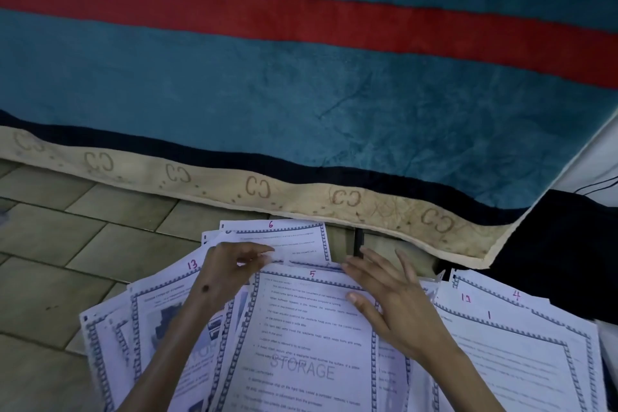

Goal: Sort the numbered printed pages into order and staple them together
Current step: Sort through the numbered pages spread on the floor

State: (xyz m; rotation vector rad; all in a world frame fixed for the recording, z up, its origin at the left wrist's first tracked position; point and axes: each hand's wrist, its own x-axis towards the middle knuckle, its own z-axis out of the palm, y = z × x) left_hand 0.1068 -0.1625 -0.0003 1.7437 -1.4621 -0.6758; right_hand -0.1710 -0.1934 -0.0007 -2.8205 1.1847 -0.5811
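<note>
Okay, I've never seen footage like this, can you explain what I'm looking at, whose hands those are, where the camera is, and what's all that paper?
There is one picture, taken by a camera worn on a person's head, looking down at their own bare hands. No machine is involved. Printed pages with hand-written numbers lie spread on a tiled floor beside a blue rug. The left hand pinches the edge of a sheet near page 6. The right hand rests flat, fingers straight, on page 5. Pages 13, 1 and 4 lie around.
</note>
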